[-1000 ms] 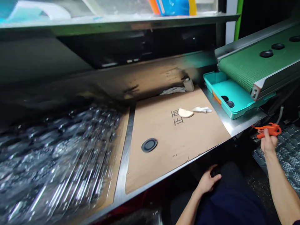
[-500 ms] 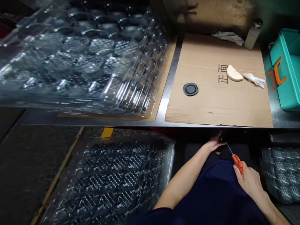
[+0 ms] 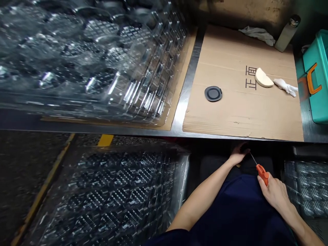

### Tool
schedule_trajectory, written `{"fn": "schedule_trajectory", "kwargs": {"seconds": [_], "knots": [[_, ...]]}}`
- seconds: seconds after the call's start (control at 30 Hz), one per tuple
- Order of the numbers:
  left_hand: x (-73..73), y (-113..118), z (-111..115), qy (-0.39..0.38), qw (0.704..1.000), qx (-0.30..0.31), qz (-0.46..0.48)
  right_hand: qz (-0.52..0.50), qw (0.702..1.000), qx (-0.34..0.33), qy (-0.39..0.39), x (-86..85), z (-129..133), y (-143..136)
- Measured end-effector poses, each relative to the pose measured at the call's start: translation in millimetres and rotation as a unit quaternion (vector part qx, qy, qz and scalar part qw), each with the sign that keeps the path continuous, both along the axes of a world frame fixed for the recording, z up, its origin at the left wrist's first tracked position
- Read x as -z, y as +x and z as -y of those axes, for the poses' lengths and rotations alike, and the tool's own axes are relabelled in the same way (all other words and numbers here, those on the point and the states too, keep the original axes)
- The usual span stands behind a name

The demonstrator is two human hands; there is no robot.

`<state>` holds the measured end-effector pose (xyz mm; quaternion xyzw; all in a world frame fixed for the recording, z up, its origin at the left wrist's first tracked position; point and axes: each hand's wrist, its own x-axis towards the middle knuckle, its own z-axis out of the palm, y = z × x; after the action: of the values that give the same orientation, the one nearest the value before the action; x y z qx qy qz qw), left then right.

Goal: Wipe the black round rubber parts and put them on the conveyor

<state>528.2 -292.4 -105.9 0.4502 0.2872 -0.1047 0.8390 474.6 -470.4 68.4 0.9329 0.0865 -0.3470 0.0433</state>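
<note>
Cardboard (image 3: 225, 116) carries dark disc (image 3: 213, 93). Near side of cardboard: right hand (image 3: 276, 192) grips orange air gun (image 3: 262, 173), nozzle (image 3: 253, 158) near left hand (image 3: 238, 155); can't tell left's grip.

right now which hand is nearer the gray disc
Left. Left hand: below the table edge, right of the gray disc. Right hand: farther right, lower, holding the orange air gun.

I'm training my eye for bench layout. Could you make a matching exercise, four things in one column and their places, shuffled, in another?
1. Grey disc
2. Orange tool
3. Cream half-round pad
4. Teal box

A. In the right hand
B. Right of the cardboard
C. Beside the printed characters
D. On the cardboard's left part

Pairs: 1-D, 2-A, 3-C, 4-B
</note>
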Motion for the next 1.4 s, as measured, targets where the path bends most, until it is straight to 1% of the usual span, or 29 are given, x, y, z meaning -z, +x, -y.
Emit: {"fn": "schedule_trajectory", "kwargs": {"seconds": [0.07,0.13,0.27,0.37,0.5,0.57,0.6,0.63,0.67,0.7,0.77,0.8,0.83,0.87,0.9,0.97,1.0,1.07,1.1,1.13,1.17,1.2,1.23,1.27,1.3,1.33,1.37,1.4], "knots": [[4.2,6.5,-2.4,-0.090,0.993,-0.045,-0.056,-0.006,1.000,-0.012,0.009,2.4,-1.2,-3.3],[7.6,10.9,-5.8,-0.167,0.980,-0.079,-0.080,-0.009,1.000,-0.020,0.016,4.6,-2.2,-6.7],[7.9,10.2,-10.8,-0.276,0.948,-0.117,-0.107,-0.008,1.000,-0.013,0.018,6.8,-2.8,-9.0],[5.7,7.9,-13.1,-0.299,0.941,-0.108,-0.120,0.002,1.000,-0.009,0.027,7.8,-1.7,-8.6],[3.5,6.8,-17.7,-0.281,0.946,-0.115,-0.112,0.022,0.998,0.008,0.061,9.8,4.2,-14.2],[1.5,4.0,-19.1,-0.269,0.951,-0.112,-0.100,0.037,0.991,0.043,0.121,9.4,13.6,-20.8],[0.3,1.7,-19.4,-0.263,0.954,-0.104,-0.097,0.057,0.982,0.080,0.163,8.6,20.8,-24.4],[-1.1,-1.0,-19.5,-0.256,0.957,-0.094,-0.097,0.093,0.965,0.133,0.205,7.5,29.5,-27.8],[-2.6,-3.7,-19.4,-0.251,0.959,-0.080,-0.101,0.147,0.939,0.200,0.239,5.9,39.4,-30.4],[-4.3,-6.5,-19.2,-0.248,0.961,-0.064,-0.105,0.212,0.901,0.271,0.262,4.1,50.3,-31.4],[-9.2,-11.4,-18.0,-0.253,0.960,-0.029,-0.116,0.333,0.808,0.398,0.280,-0.3,73.2,-25.4],[-13.0,-13.6,-17.0,-0.263,0.957,-0.012,-0.121,0.385,0.758,0.440,0.290,-2.6,84.7,-17.2],[-18.2,-15.9,-15.8,-0.275,0.953,0.003,-0.124,0.428,0.709,0.467,0.310,-4.7,96.1,-5.0],[-25.1,-18.5,-14.4,-0.287,0.949,0.017,-0.126,0.478,0.649,0.481,0.345,-6.6,107.4,10.9],[-33.8,-21.4,-13.1,-0.298,0.946,0.030,-0.125,0.530,0.576,0.482,0.395,-7.9,118.5,30.1],[-56.3,-28.7,-11.6,-0.320,0.940,0.053,-0.110,0.582,0.443,0.466,0.498,-7.6,139.5,74.5],[-69.5,-32.7,-11.8,-0.330,0.937,0.065,-0.093,0.591,0.388,0.463,0.534,-5.4,148.7,97.3],[-96.9,-40.3,-14.4,-0.349,0.932,0.091,-0.044,0.576,0.291,0.457,0.612,3.8,161.2,139.3],[-109.8,-43.3,-16.9,-0.356,0.929,0.103,-0.012,0.549,0.261,0.447,0.656,10.4,163.5,156.9],[-121.2,-45.5,-20.2,-0.360,0.926,0.112,0.024,0.534,0.244,0.434,0.683,17.7,162.6,171.4],[-130.8,-47.0,-24.1,-0.364,0.922,0.120,0.060,0.531,0.248,0.425,0.690,25.0,158.6,182.6],[-138.4,-47.8,-28.5,-0.367,0.917,0.129,0.093,0.534,0.276,0.423,0.677,31.3,151.9,190.3],[-144.0,-48.1,-33.1,-0.371,0.911,0.138,0.120,0.533,0.325,0.419,0.659,35.9,143.2,194.5],[-147.9,-48.1,-37.6,-0.374,0.905,0.146,0.142,0.519,0.382,0.408,0.647,38.4,133.2,195.7],[-150.3,-47.9,-41.6,-0.376,0.900,0.153,0.156,0.488,0.438,0.391,0.646,38.5,122.4,194.2],[-151.5,-47.4,-44.9,-0.378,0.898,0.158,0.164,0.443,0.484,0.369,0.658,36.2,111.6,190.8],[-151.8,-46.9,-47.2,-0.378,0.897,0.158,0.168,0.393,0.513,0.345,0.680,31.8,101.0,186.4],[-151.5,-46.2,-48.5,-0.377,0.897,0.155,0.172,0.347,0.531,0.324,0.702,25.8,91.2,181.5]]}}
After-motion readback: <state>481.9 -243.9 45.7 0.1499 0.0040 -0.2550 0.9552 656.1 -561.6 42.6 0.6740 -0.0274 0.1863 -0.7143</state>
